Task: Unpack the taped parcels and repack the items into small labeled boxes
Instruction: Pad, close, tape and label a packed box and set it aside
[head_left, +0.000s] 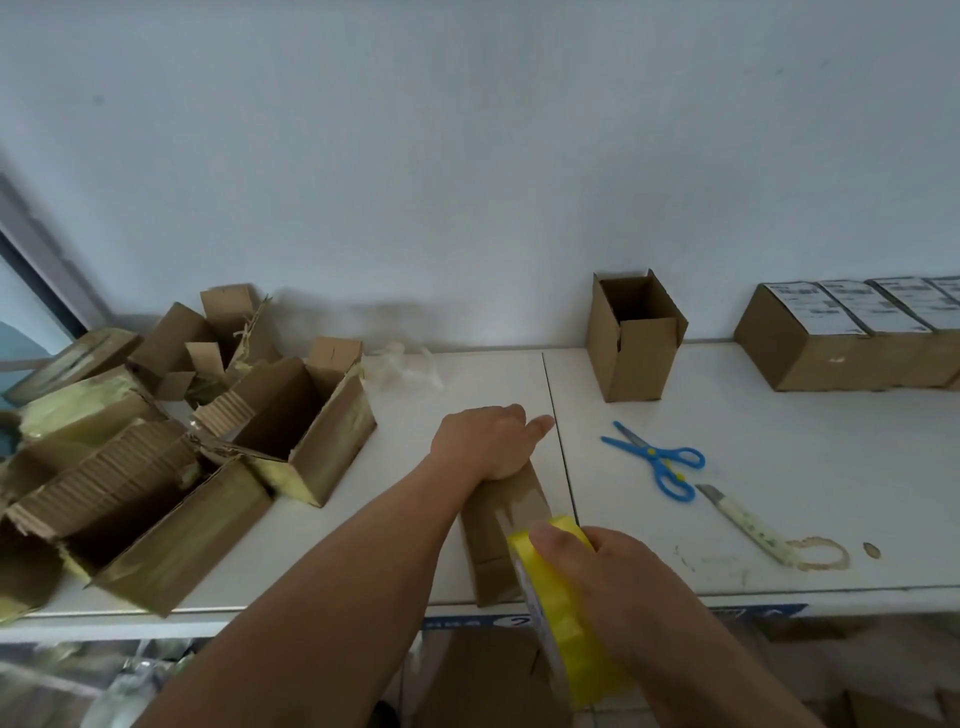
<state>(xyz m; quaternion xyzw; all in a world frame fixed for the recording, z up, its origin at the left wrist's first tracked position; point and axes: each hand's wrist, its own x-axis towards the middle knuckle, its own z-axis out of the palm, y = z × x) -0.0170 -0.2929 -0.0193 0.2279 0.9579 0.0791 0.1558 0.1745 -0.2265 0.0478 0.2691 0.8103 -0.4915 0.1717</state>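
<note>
At table centre, head view (the only view): small box (501, 525) lies on its side on the table (727, 467), long axis running from the near edge away toward the wall, near end at the table lip.

Left hand (485, 441) pressed down on the far end of the box, fingers curled over it, thumb pointing right; it grips nothing, it pins the box. Right hand (587, 566) closed around a yellow tape roll (561, 597), held at the near end of the box. A clear strip of tape runs along the top seam from under the left hand toward the roll.

Key relation: strip and box axis are in line; roll sits at the near end, so right hand is nearer to the body and left hand is farther out. Judgement: sealing step under way; next move likely calls for carrying tape over the near end, then cutting.

Cutting tools to the right, apart from both hands: scissors (657, 460) and knife (748, 522), right hand closer to them.

Open box (634, 338) stands upright by the wall. Labeled boxes (852, 338) in a row, far right. Torn parcels (171, 441) heaped at left, opened.

Contents of the taped box not visible.
</note>
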